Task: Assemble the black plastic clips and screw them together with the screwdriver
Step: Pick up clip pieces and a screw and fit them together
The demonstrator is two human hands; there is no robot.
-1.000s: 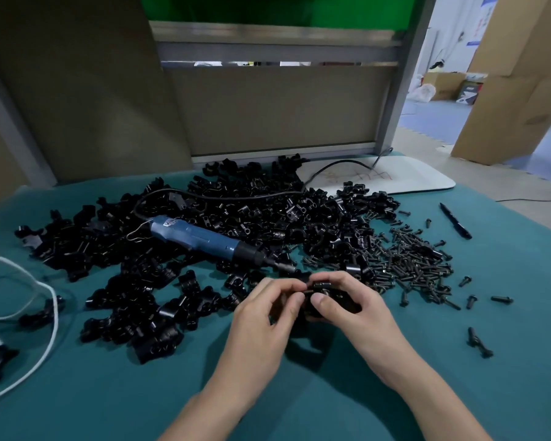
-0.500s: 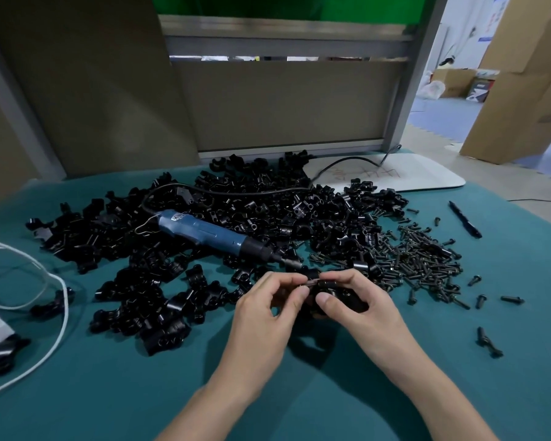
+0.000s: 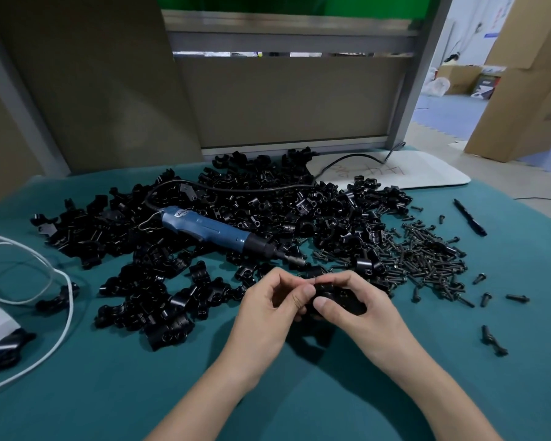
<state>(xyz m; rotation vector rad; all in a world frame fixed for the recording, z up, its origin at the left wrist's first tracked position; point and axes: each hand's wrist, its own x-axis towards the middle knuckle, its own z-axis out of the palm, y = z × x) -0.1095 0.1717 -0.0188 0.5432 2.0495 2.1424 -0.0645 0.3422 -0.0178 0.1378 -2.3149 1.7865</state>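
- Black plastic clip [image 3: 341, 299]: in the head view it sits between both hands, just above the teal worktop [image 3: 109, 393], at the near edge of the pile of clips [image 3: 268, 202]. Fingers cover most of it, so its shape and how many pieces it is made of are hard to make out.
- The left hand [image 3: 268, 310] is curled, with thumb and forefinger pinching the clip's left end. Whether a screw also lies between those fingertips cannot be told.
- The right hand [image 3: 363, 307] grips the clip from the right, thumb pressed on its near face and fingers wrapped over the top.
- The blue screwdriver [image 3: 210, 230] lies on the pile beyond the hands, its tip pointing right and towards them. Neither hand touches it, and its black cable runs back over the clips.
- Loose black screws [image 3: 427, 259] are heaped just right of the pile, with a few stragglers further right.
- A white cord [image 3: 61, 313] loops at the left and is cut off by the frame edge.
- A black pen [image 3: 469, 217] lies at the far right, near a white board [image 3: 427, 173].
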